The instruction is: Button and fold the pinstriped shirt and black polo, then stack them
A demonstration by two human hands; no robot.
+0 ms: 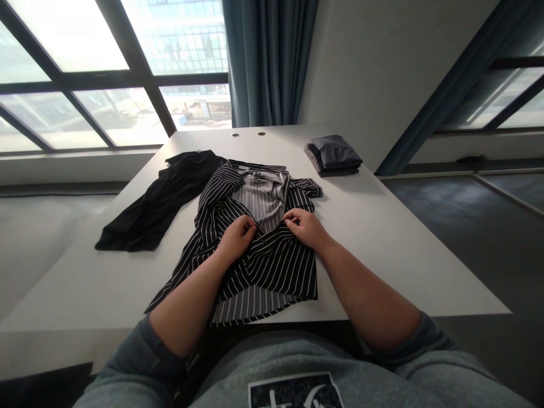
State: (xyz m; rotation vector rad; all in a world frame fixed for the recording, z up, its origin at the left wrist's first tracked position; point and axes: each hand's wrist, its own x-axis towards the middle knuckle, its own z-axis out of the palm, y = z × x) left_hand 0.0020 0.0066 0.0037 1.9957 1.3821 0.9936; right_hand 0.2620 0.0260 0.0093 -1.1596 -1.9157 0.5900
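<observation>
Right now my left hand (pixel 236 239) and my right hand (pixel 306 229) are both down on a black pinstriped shirt (pixel 272 271), each pinching a front edge of the soft, thin cloth between thumb and fingers, so both grips are closed on the fabric. The two edges sit close together at the middle of the shirt, and the hands are near each other but not touching. The shirt lies rumpled in the middle of a smooth white table (pixel 382 255), its long axis running roughly from the far edge toward me, with the lower hem just short of the near edge. Its narrow white stripes run mostly the same way on the lower part, then twist and fold higher up. A paler grey striped inner side shows through the opening, and a sleeve juts out to the right. Just beside it on the left lies a crumpled black garment (pixel 157 204), matte and long, angled diagonally across the table. Toward the far right corner sits a neat, flat stack of folded dark grey clothing (pixel 334 154), well apart from my hands.
</observation>
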